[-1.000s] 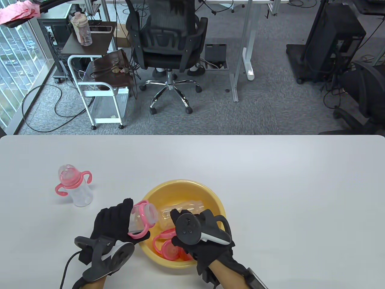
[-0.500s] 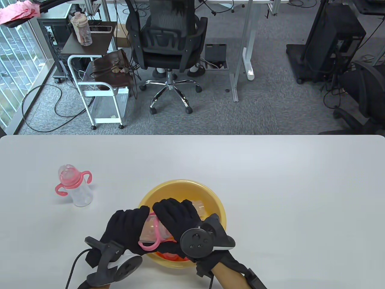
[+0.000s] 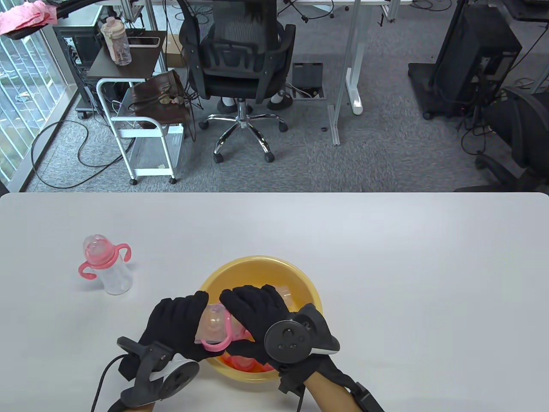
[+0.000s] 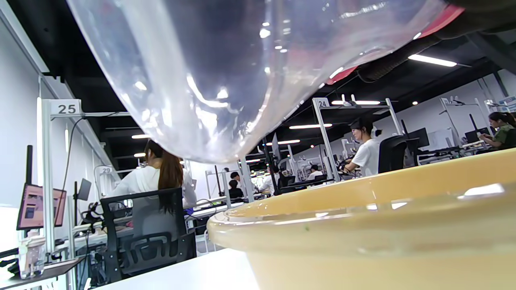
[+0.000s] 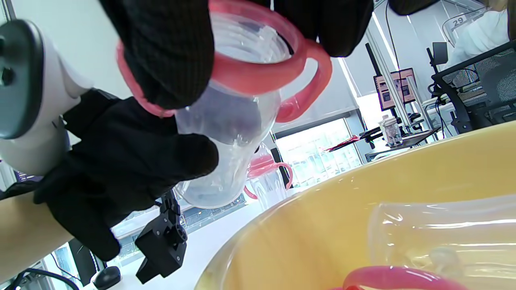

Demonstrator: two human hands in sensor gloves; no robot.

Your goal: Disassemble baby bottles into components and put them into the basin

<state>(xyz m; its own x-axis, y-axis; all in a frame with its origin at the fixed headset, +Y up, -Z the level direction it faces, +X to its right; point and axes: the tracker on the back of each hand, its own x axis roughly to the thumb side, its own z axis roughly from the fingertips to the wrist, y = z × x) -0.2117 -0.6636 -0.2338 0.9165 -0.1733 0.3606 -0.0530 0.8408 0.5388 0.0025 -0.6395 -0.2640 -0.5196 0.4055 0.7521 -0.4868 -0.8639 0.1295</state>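
Note:
Over the near-left rim of the yellow basin (image 3: pixel 257 262) I hold a clear baby bottle (image 3: pixel 212 322) tilted on its side. My left hand (image 3: pixel 188 319) grips its clear body (image 5: pixel 229 133). My right hand (image 3: pixel 246 311) wraps over the top, its fingers (image 5: pixel 169 52) curled on the pink handled collar (image 5: pixel 262 70). One pink handle loop (image 3: pixel 216 343) hangs below. In the left wrist view the bottle's base (image 4: pixel 225 72) fills the top, above the basin rim (image 4: pixel 363 201). A second, assembled bottle (image 3: pixel 105 266) stands at the left.
Inside the basin lie a clear bottle body (image 5: pixel 443 233) and pink parts (image 5: pixel 387 278), mostly hidden under my hands in the table view. The white table (image 3: pixel 386 266) stretches wide to the right and back. Its far edge borders an office floor with a chair (image 3: pixel 240 64).
My right hand has left the basin's inside and closed over the top of the bottle that my left hand holds. Both hands now sit slightly lower over the basin's near-left rim.

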